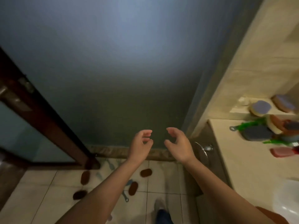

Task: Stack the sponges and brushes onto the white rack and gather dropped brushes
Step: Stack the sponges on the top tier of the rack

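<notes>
Straight ahead, a blue-grey wall [113, 62] fills most of the view, with a dark brown door frame [48, 126] at the left. Below it lies the tiled floor [48, 199], and at the right stands the beige counter [242, 167].

Both arms reach forward. The left hand [140, 147] and the right hand [179, 146] hang in the air before the wall, near each other but apart. Their fingers are loosely curled, half open, and hold nothing.

On the counter, far right, lies a heap of sponges [257, 133] with a green brush [247, 126] and a red brush [281, 151]. Two more sponges [260, 108] rest on a ledge [234, 109] above. On the floor lie four brown oval scrubbers [133, 188], well apart from the hands, and between them a small blue brush [125, 197], blurred.
</notes>
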The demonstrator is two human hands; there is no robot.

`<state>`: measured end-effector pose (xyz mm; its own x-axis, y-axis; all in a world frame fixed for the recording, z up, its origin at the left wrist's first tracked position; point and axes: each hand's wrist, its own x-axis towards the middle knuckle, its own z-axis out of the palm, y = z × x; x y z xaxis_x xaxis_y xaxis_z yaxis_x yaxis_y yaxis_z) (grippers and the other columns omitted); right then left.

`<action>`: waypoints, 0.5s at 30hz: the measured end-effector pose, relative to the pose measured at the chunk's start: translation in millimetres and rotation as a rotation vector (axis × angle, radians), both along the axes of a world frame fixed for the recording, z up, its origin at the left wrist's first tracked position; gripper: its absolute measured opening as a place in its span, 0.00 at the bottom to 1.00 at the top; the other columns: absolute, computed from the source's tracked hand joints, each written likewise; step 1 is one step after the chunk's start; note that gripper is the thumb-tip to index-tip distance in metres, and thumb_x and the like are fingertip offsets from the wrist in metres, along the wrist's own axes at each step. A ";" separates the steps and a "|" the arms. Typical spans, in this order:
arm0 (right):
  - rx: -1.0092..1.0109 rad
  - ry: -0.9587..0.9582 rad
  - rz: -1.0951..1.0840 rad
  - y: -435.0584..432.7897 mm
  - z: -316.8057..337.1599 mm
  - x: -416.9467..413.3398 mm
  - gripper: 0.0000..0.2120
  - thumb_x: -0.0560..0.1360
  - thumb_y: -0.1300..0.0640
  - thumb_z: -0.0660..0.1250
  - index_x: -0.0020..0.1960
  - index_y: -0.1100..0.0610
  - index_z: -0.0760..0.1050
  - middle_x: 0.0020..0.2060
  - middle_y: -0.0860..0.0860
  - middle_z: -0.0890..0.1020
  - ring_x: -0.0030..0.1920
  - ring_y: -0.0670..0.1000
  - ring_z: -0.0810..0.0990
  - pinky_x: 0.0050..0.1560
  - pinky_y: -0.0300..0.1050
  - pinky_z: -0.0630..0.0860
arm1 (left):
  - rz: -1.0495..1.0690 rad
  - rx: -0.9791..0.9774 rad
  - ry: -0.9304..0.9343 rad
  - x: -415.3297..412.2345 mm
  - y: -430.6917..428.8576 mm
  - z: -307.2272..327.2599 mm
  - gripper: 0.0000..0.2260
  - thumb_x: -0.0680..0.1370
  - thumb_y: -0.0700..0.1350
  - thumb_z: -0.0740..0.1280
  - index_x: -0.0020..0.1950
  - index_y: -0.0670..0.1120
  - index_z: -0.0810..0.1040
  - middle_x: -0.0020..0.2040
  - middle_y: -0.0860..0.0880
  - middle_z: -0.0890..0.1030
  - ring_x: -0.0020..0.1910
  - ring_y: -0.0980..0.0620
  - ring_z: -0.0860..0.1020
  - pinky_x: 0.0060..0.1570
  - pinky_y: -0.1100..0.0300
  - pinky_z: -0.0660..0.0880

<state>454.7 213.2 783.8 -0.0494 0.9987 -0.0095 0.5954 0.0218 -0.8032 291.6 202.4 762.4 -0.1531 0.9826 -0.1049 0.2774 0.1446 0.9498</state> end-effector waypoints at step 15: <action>-0.322 -0.157 0.385 83.4 -147.6 -63.4 0.23 0.73 0.58 0.69 0.67 0.49 0.72 0.63 0.47 0.76 0.54 0.44 0.77 0.60 0.40 0.73 | 0.269 -0.251 0.114 -66.4 12.3 -145.7 0.15 0.76 0.39 0.67 0.62 0.50 0.75 0.56 0.53 0.79 0.56 0.55 0.78 0.60 0.53 0.75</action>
<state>391.3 296.6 636.2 -0.3854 0.8538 -0.3501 0.7067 0.0291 -0.7069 225.1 214.7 616.6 -0.4265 0.8517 -0.3045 0.3000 0.4508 0.8407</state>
